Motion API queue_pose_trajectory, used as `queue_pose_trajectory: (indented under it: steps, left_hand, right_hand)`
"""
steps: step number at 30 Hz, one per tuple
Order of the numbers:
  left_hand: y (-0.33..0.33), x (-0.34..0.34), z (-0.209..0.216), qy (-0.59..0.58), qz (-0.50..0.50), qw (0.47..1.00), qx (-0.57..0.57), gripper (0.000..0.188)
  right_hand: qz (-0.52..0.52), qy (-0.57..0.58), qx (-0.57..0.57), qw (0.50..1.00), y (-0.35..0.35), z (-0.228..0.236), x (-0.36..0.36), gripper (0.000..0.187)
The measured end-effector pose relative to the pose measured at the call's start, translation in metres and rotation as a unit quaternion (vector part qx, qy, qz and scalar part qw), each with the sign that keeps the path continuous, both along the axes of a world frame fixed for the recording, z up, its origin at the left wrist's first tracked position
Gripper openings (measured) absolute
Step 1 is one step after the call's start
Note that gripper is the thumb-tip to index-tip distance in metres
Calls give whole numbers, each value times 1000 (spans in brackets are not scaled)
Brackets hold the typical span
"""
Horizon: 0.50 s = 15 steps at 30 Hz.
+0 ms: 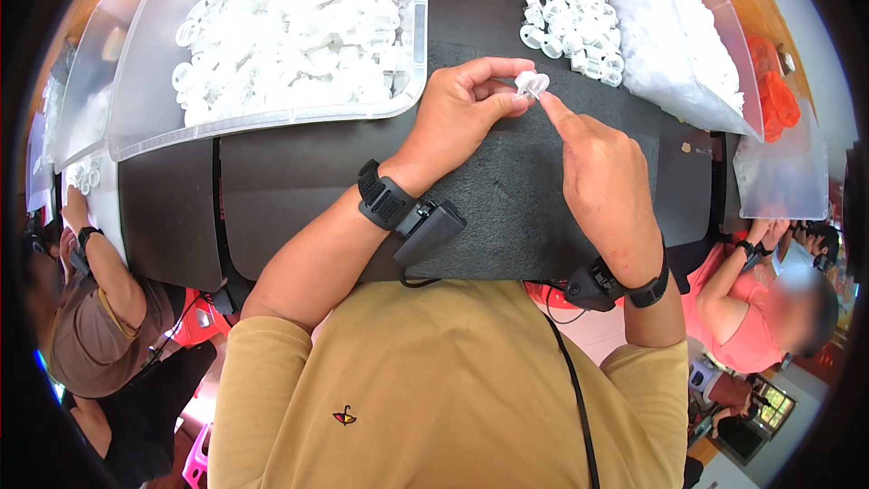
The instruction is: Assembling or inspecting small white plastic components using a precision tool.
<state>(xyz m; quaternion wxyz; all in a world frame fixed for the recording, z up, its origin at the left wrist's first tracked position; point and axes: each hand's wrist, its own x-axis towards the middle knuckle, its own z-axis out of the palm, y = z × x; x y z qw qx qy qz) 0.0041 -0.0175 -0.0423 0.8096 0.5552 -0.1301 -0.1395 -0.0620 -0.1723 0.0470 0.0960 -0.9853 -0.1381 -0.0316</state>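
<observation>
Between the thumb and fingers of my left hand (462, 118) is a small white plastic part (530, 82) with a round flange and a thin stem. The index finger of my right hand (608, 172) reaches out, its tip at the part's lower right side. The other fingers of that hand are curled under, and the palm side is hidden, so whether they hold anything does not show. Just beyond my hands lies a loose pile of similar white plastic parts (579, 23) on the dark table (507, 190).
At the left a large clear bin (272, 119) is heaped with white parts. A second clear bin (688, 109) with white pieces stands at the far right, beside a red plastic bag (774, 100). Two people work nearby, one on each side (104, 308) (733, 308).
</observation>
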Motion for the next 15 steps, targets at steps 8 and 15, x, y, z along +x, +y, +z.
queue_pose_trajectory:
  steps: [8, 15]
  left_hand:
    - [-3, -3, -2, -73, 16, 986, 151, 31]
    - [2, 1, 4, -59, -5, 992, 108, 31]
  right_hand:
    - [9, 92, 21, 996, -8, 4, 10, 41]
    - [-31, 34, 25, 999, -3, 16, -3, 37]
